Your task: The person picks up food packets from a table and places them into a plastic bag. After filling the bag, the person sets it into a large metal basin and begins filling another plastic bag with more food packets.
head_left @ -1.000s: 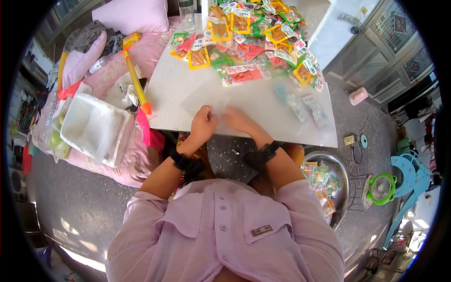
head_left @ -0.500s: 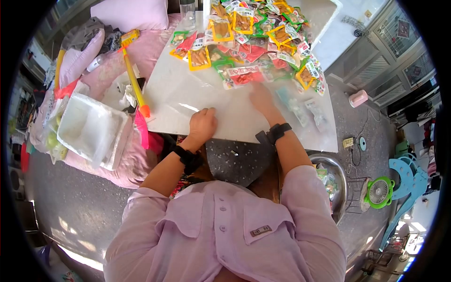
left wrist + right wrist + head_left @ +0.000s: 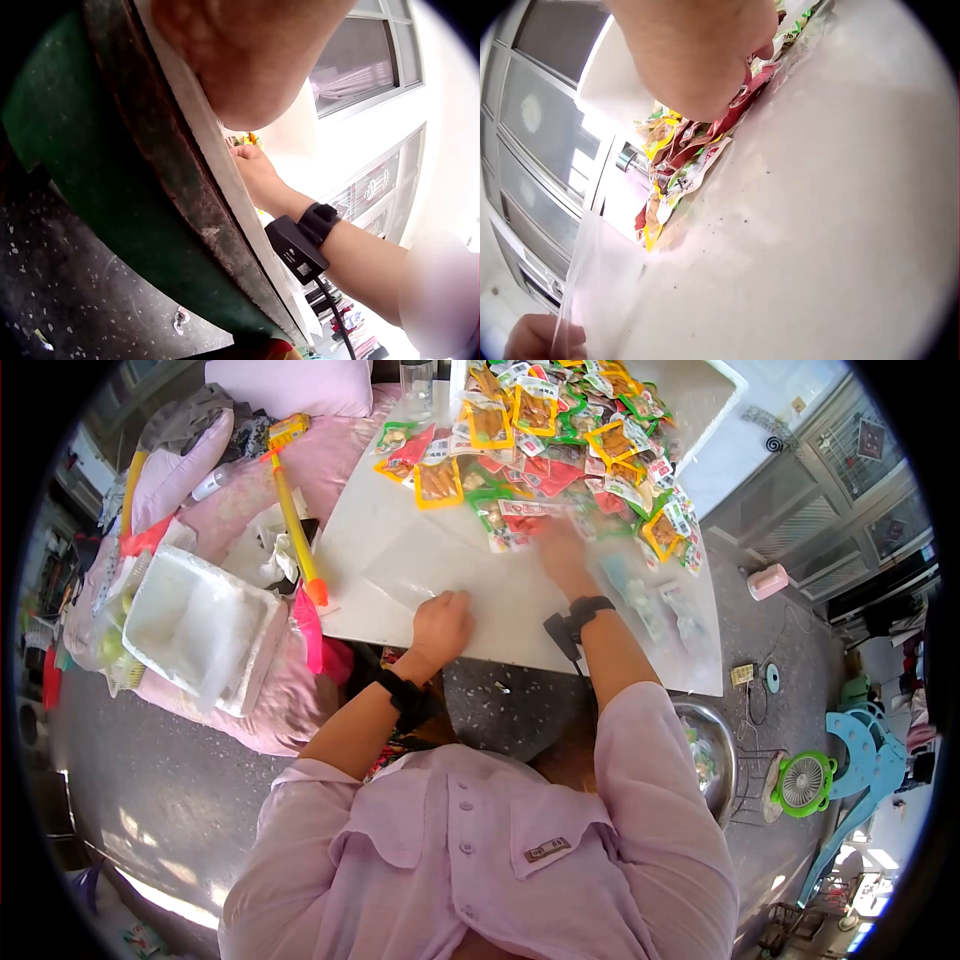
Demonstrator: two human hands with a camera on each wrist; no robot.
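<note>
My left hand (image 3: pixel 442 625) rests at the table's front edge and pinches a clear plastic bag (image 3: pixel 395 575), which stretches away over the tabletop. In the right wrist view the left fingers (image 3: pixel 544 337) hold the bag's thin film (image 3: pixel 592 277) upright. Farther in, my right hand (image 3: pixel 562 555), a little blurred, reaches to the near side of a heap of snack packets (image 3: pixel 560 450). Its fingers curl onto a red-and-clear food packet (image 3: pixel 520 520), seen as a red packet (image 3: pixel 757 84) under the fingertips in the right wrist view.
Two pale clear packets (image 3: pixel 680 605) lie right of the right hand. A white foam box (image 3: pixel 715 410) lies behind the heap, beside a clear bottle (image 3: pixel 417 395). A metal basin (image 3: pixel 722 760) with packets stands low right. Another foam box (image 3: pixel 195 620) sits on the pink bed.
My right hand has left the left hand's side and moved forward and right to the red packet. The left hand has stayed near the table edge with the clear bag.
</note>
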